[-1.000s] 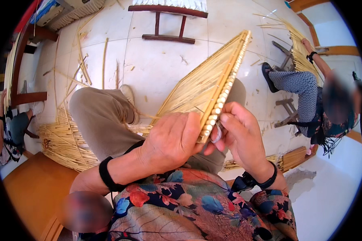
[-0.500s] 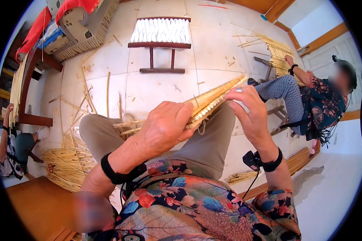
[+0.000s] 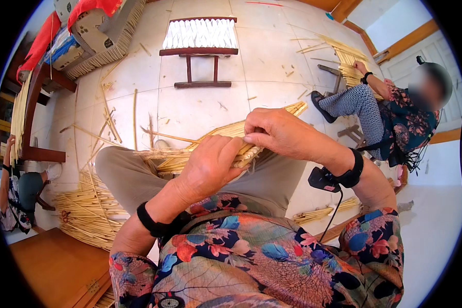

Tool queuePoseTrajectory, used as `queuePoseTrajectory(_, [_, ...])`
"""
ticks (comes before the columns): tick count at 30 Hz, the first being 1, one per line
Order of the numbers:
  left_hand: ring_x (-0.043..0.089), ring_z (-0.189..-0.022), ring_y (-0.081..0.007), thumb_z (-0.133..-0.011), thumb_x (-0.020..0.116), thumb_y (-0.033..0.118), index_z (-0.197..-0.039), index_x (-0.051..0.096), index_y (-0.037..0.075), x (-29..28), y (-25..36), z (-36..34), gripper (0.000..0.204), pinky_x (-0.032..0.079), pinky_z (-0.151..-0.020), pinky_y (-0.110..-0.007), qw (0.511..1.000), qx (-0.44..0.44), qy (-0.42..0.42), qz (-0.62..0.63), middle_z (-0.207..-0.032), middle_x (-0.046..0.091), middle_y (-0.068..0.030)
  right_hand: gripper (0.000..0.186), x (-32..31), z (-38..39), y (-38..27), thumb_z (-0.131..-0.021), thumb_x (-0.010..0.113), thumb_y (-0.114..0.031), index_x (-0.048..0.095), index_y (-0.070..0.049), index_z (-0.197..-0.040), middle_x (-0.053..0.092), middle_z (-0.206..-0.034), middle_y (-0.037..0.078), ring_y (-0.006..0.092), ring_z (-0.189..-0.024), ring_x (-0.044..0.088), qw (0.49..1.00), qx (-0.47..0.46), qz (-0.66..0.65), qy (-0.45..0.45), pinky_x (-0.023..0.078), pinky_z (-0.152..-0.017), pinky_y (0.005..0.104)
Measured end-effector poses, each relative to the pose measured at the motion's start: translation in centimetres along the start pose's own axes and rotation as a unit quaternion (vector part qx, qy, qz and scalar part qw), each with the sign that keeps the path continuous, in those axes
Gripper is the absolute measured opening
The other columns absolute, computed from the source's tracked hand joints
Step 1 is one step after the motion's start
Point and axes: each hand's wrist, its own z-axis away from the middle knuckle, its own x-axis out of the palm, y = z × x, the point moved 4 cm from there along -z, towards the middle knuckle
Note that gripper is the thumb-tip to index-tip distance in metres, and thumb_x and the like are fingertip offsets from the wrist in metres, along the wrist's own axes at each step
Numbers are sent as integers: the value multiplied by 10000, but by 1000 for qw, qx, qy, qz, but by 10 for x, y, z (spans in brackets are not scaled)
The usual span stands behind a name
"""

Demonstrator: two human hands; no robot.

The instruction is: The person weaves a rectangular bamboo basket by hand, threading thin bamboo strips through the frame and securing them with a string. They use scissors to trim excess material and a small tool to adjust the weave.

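Note:
In my lap lies a bundled straw panel (image 3: pixel 288 113), its pale cut stalk ends (image 3: pixel 249 155) showing along one edge, with loose fibres and stalks poking out to the left. My left hand (image 3: pixel 210 164) is closed on the near end of it. My right hand (image 3: pixel 272 130) is bent over the panel just beside the left, thumb and forefinger pinched at its edge; what is between those fingertips is hidden. A thin cord (image 3: pixel 246 169) hangs below the stalk ends.
Loose straw piles (image 3: pixel 84 215) lie at left and right. A wooden stool (image 3: pixel 198 52) with white webbing stands ahead. A co-worker (image 3: pixel 395 126) with straw sits at right, another (image 3: pixel 25 197) at left. A sofa (image 3: pixel 98 43) and wooden board (image 3: pixel 51 262) are also left.
The panel has dropped from raised and slanting to lying low across my lap. My right hand left the edge, then came back over the top beside my left hand, fingers now pinched.

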Motion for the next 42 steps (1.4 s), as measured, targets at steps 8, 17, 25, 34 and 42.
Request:
queuePoseTrajectory(8, [549, -772, -284, -605, 773, 78, -1076, 555, -15, 13, -1, -7, 527, 438, -702, -389, 999, 13, 46, 26, -838, 533, -111, 125, 5, 8, 10, -884, 614, -105, 563, -5, -829, 548, -779, 129, 293, -727, 546, 998, -25, 51, 31, 449, -652, 362])
queuePoseTrajectory(17, [555, -690, -293, -623, 753, 29, -1021, 552, -41, 37, -6, -2, 451, 459, -626, -389, 996, 69, -52, -21, -796, 552, -143, 184, -21, -26, 4, -903, 603, -146, 564, 4, -804, 523, -712, 147, 245, -673, 569, 981, -99, 10, 166, 449, -615, 364])
queuePoseTrajectory(25, [563, -792, -317, -586, 741, 36, -1114, 546, -56, 18, -23, 1, 570, 480, -712, -400, 1000, 14, 12, -4, -900, 574, -151, 170, -22, -11, 25, -913, 618, -186, 605, -22, -873, 588, -820, 120, 243, -766, 582, 994, 2, 27, 103, 474, -691, 349])
queuePoseTrajectory(34, [531, -749, -250, -680, 678, 107, -1001, 563, 0, 16, -21, 2, 357, 438, -682, -360, 999, 27, 23, -26, -815, 511, -97, 147, 23, -3, 19, -859, 635, -128, 541, -19, -834, 526, -790, 138, 335, -783, 542, 985, -93, 129, 66, 455, -675, 417])
queuePoseTrajectory(42, [557, -775, -291, -630, 688, 54, -1047, 552, -50, 32, -14, 17, 451, 466, -710, -380, 993, 56, -97, -26, -855, 545, -134, 128, -7, -30, -9, -899, 611, -123, 566, -7, -868, 515, -774, 160, 328, -703, 552, 957, -148, 15, 249, 455, -627, 388])
